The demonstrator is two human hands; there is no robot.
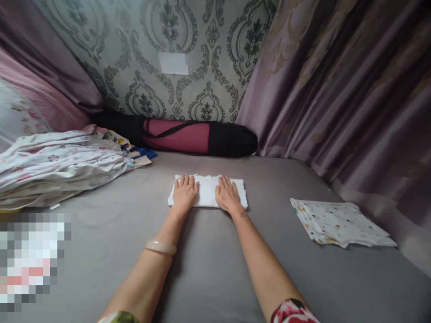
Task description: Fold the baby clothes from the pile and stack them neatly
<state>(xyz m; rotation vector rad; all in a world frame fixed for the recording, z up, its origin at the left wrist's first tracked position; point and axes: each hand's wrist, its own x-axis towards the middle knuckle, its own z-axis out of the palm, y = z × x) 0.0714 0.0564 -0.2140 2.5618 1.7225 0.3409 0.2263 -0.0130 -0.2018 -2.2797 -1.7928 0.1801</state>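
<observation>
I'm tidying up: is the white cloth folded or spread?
Folded: the white cloth makes a compact strip beneath the left hand and right hand.

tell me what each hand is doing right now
left hand: open, palm down on the white cloth
right hand: open, palm down on the same cloth

Both hands palm-down on a folded white cloth (pixel 207 190), centre of a grey bed sheet (pixel 208 251). Left hand (pixel 186 190) on the cloth's left part, pale bangle (pixel 160 247) at that wrist; right hand (pixel 228 194) on its right part. Off to the right, folded printed cloth (pixel 343 223). To the left, heap of patterned fabric (pixel 63 163). Far edge: black-and-maroon carrying bag (pixel 182 137) lying lengthwise before damask wallpaper (pixel 208 36); mauve curtain (pixel 323 85) at right. Lower left corner pixelated.
</observation>
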